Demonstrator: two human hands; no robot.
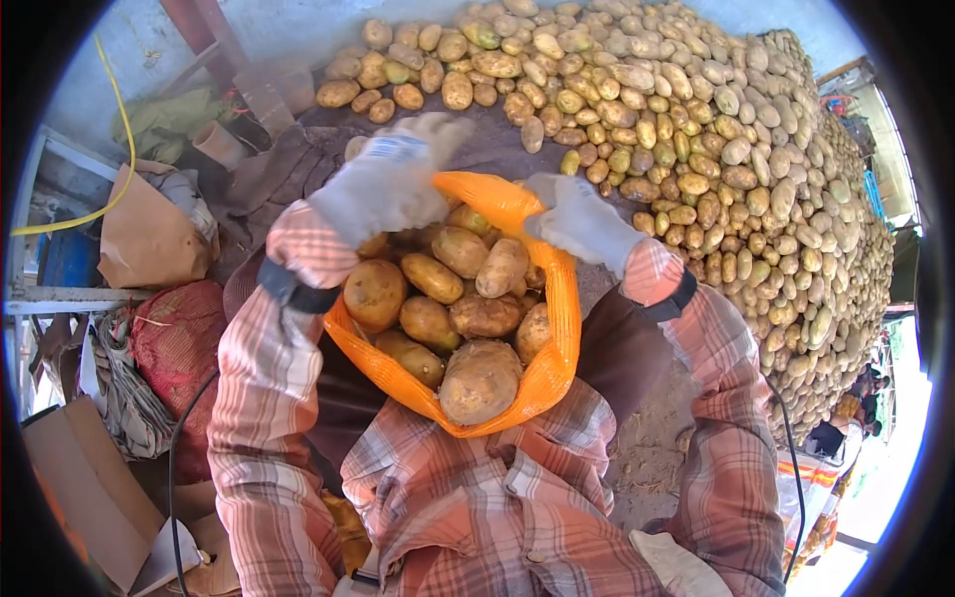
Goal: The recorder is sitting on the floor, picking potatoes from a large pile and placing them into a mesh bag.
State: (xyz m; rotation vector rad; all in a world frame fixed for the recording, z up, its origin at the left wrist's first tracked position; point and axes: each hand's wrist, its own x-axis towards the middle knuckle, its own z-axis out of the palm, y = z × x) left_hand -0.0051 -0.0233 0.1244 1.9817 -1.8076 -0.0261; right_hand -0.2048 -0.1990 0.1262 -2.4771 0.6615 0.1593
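An orange mesh sack [563,313] stands open between my knees, its rim rolled outward and potatoes [451,291] filling it. My right hand [586,220], in a grey work glove, grips the sack's rim at the far right. My left hand [395,175], gloved in grey as well, is over the far left edge of the sack, blurred, its fingers pointing away toward the potato heap. Whether it holds anything cannot be told. A large round potato [481,380] lies at the sack's near edge.
A big heap of loose potatoes [716,149] spreads from the far side round to the right. Dark cloth [313,160] covers the ground beyond the sack. On the left are a red mesh sack [179,343], brown paper [145,239], folded newspapers [134,395] and a cardboard box [89,485].
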